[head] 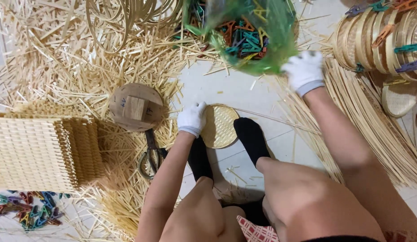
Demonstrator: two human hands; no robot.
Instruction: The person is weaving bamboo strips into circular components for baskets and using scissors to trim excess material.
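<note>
Matt woven-bamboo disc (pixel 219 126) (translucent plastic bag (pixel 257 31))

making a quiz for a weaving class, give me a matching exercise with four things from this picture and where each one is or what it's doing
Things:
1. left hand
2. right hand
3. scissors
4. loose clips

Places or states:
A. lying on straw below the wooden disc
B. scattered at bottom left
C. resting on the round woven tray
D. gripping the green bag

Pairs: 1-C, 2-D, 3-A, 4-B
</note>
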